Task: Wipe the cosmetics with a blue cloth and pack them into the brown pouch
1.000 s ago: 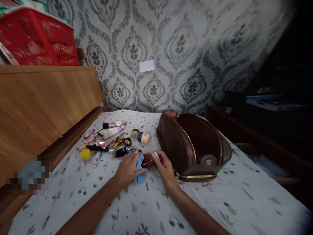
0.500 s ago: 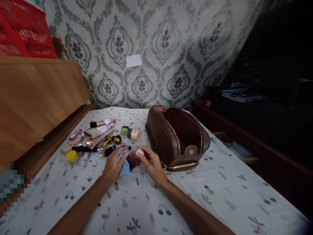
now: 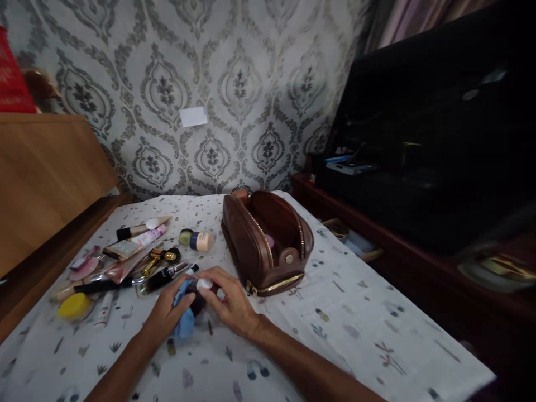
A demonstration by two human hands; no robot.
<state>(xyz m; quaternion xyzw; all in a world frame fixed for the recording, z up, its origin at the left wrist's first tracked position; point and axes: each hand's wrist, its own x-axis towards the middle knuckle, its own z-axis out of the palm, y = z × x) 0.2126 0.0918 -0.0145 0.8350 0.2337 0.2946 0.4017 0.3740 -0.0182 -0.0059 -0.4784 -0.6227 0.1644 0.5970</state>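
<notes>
Cloth [image 3: 347,335] printed with leaves, pineapples and rainbows covers the tabletop beneath a wall [image 3: 239,139] of grey damask paper, where a small white card [image 3: 193,116] shows. A wooden panel [image 3: 46,178] flanks the left side, with part of a red basket [image 3: 14,78] above it; a large black panel [image 3: 402,145] and dark reddish furniture fill the right. A brown zip bag [image 3: 266,245] stands open on the cloth. At left lie assorted cosmetics [image 3: 125,268], a yellow-lidded jar [image 3: 75,306] nearest the viewer among them, while a green jar [image 3: 185,237] and a navy-and-beige bottle [image 3: 201,240] sit together nearer the bag.

Both forearms reach in from the bottom edge, the hands meeting just in front of the cosmetics, the bag beyond the right one. The left hand [image 3: 165,312], thumb on top, grasps a blue cloth [image 3: 184,322] against a dark reddish-brown bottle [image 3: 198,301]. The right hand [image 3: 234,304] bends in from the other side, its thumb and index finger pinching the bottle's white cap [image 3: 204,283]. The other right-hand fingers are partly hidden, their grip impossible to tell. The bottle is between the two hands, low over the tabletop.
</notes>
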